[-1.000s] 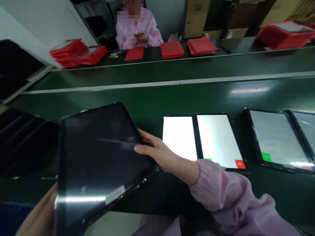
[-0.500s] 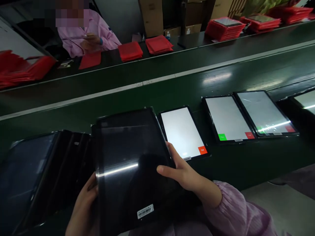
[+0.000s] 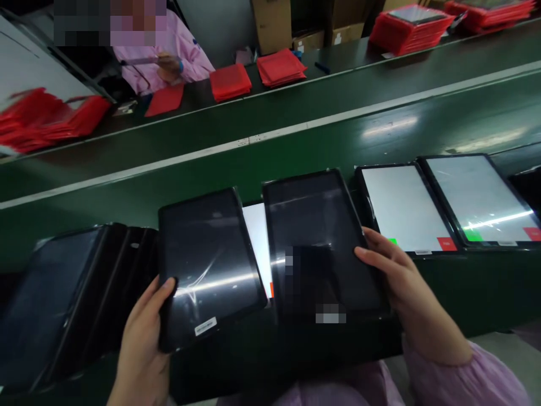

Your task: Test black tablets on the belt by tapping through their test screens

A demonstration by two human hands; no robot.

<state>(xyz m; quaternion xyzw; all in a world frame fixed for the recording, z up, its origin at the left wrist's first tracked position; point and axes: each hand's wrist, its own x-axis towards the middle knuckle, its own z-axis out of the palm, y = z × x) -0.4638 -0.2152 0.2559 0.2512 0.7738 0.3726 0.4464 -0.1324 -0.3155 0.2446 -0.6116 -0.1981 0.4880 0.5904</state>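
Note:
My left hand (image 3: 146, 332) grips the lower left edge of a dark-screened tablet (image 3: 207, 254), thumb on its front. A second dark tablet (image 3: 315, 225) is held at its right edge by my right hand (image 3: 401, 276), thumb on the screen. The two tablets are side by side, tilted, with a narrow gap between them. Behind them a lit white-screened tablet (image 3: 256, 231) shows through the gap, mostly covered. Each held tablet has a label near its bottom edge; the right one's is blurred.
Dark tablets (image 3: 54, 299) lean in a row at the left. Two lit tablets (image 3: 406, 203) (image 3: 473, 194) lie at the right. Across the green bench (image 3: 321, 146), a person in pink (image 3: 186, 51) handles something flat near red sleeves (image 3: 230, 82). Cardboard boxes (image 3: 273, 25) stand behind.
The tablets held together have come apart into two, one per hand. My right hand has moved right with one, now over the lit tablet. The view has shifted slightly.

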